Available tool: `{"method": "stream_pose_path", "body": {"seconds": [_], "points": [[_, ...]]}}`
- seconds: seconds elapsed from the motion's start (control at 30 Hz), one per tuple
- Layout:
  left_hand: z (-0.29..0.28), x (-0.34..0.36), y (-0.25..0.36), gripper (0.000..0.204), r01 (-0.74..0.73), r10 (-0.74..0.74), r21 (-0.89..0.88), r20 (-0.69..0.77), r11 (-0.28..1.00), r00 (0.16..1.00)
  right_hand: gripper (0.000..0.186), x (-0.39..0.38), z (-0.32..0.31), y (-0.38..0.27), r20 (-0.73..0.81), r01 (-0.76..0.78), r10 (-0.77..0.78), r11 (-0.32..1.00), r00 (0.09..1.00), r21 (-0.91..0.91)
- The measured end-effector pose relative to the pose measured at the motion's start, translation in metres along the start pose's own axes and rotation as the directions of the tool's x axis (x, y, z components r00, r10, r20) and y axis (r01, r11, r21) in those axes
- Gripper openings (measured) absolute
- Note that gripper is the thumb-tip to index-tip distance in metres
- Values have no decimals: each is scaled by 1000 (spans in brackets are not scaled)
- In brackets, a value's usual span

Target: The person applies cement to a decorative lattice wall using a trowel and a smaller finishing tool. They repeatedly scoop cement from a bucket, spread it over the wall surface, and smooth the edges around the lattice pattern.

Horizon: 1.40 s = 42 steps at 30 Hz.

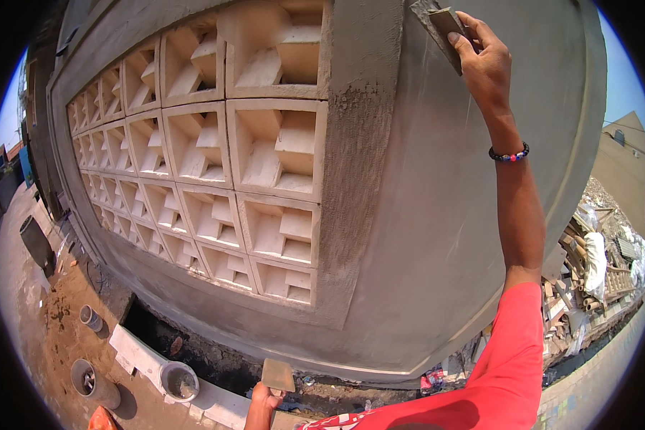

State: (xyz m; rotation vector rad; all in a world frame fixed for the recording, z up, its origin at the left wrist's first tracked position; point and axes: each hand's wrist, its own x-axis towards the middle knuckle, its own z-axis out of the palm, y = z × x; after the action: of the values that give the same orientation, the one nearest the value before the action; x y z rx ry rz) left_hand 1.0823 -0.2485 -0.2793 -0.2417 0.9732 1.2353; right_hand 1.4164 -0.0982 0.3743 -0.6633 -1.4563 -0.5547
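My right hand [489, 66] is raised high and closed on a plastering float [437, 34], a grey, mortar-smeared flat tool with a block-like handle. The float lies at or very near the grey plastered wall [444, 186]; contact cannot be made out. Low down, my left hand [264, 400] grips a small flat brown board [277, 375], held away from the wall. Left of the float runs a rough, darker plaster strip [358, 150]. Beside that strip is a grid of cream ventilation blocks [278, 147] with angled slats.
Along the wall's foot runs a dark trench [215, 362] edged by a pale concrete kerb [140, 351]. Several buckets stand about: one by the kerb [180, 381], another on the sandy ground [95, 383]. A rubble heap [595, 276] lies far right.
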Motion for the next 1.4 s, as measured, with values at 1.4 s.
{"method": "stream_pose_path", "body": {"seconds": [1.4], "points": [[1, 20, 25, 18, 41, -30, -117, 94, 992, 995, 38, 74, 27, 17, 11, -123, 137, 853, 991, 507]]}}
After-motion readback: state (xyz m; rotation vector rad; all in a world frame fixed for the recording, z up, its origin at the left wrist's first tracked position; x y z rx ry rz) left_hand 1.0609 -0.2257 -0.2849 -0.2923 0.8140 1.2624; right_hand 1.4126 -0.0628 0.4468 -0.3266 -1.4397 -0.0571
